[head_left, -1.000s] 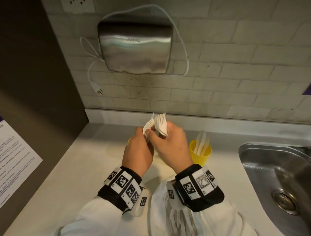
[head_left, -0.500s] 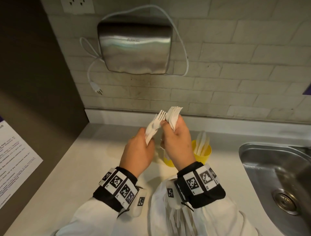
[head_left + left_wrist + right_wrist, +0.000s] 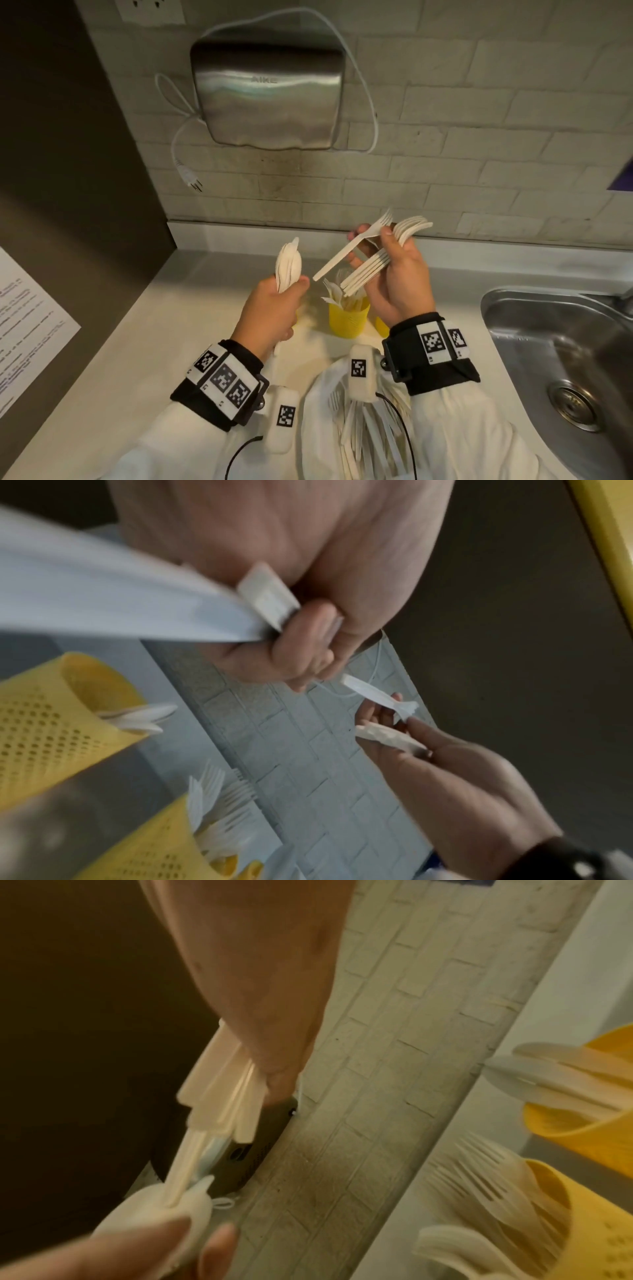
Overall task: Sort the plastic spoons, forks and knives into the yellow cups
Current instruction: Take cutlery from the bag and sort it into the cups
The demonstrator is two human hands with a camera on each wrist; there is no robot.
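Your left hand (image 3: 270,310) is closed around a stack of white spoons (image 3: 289,263), bowls pointing up, held above the worktop (image 3: 144,329) just left of the cups. Your right hand (image 3: 399,281) grips a bundle of forks (image 3: 387,251) in the palm, tines toward the wall, and its thumb and fingertips pinch one single fork (image 3: 356,245) apart from the bundle, its handle slanting down toward your left hand without touching it.

Below and between your hands stands a yellow cup (image 3: 349,320) on the worktop, already holding forks. A second yellow cup (image 3: 382,325) shows only as an edge behind your right wrist; the right wrist view shows it (image 3: 582,1123) holding what look like knives. From the left wrist view a third cup's wall (image 3: 613,534) runs along the frame edge.

Near you lies a white plate (image 3: 318,411) with a heap of unsorted cutlery (image 3: 363,435). A steel sink (image 3: 565,359) sits to the right.
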